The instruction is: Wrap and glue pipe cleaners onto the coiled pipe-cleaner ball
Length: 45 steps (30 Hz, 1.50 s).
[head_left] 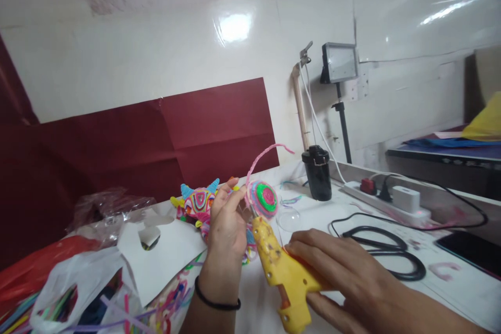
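from the head camera, the left hand (226, 224) was raised over the white table (462, 292), its fingers pinched around a coiled pipe-cleaner disc (263, 199) of pink, blue and green rings. a loose pink pipe-cleaner tail (261, 157) curved up and away from the disc. a black band (216, 300) sat on that wrist. the right hand (344, 276) was wrapped around the body of a yellow glue gun (284, 274), whose nozzle pointed up and met the lower edge of the disc.

just behind the left hand, a finished multicoloured pipe-cleaner figure with blue horns (198, 201) lay on the table. to the left sat a cut white card sheet (164, 255), a crumpled clear wrapper (107, 209), a red bag (35, 266) and a white plastic bag (74, 282) with loose pipe cleaners (129, 313) spilling around it.

right of the hands, black-handled scissors (385, 255) lay flat, well apart from a black lidded cup (318, 172) near the wall. a white power strip (385, 198) with plugs ran along the table's back edge, and a dark phone (467, 253) lay at the far right. a small panel light on a stand (338, 62) stood behind the cup. a dark red paper sheet (156, 135) leaned against the glossy white wall (176, 36), which showed a bright reflection.
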{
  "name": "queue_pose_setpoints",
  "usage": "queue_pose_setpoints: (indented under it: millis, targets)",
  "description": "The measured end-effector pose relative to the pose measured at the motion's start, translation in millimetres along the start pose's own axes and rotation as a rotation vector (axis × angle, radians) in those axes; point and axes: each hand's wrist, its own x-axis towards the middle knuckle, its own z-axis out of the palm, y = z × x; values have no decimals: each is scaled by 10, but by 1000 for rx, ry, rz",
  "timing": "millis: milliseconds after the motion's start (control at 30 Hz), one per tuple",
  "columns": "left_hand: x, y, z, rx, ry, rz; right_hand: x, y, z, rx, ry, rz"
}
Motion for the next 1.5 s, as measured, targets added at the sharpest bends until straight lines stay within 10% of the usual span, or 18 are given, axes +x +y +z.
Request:
queue_pose_setpoints:
  millis: [1500]
  targets:
    - [-23,-150,54,97,5,28,-124,23,12,36,75,127]
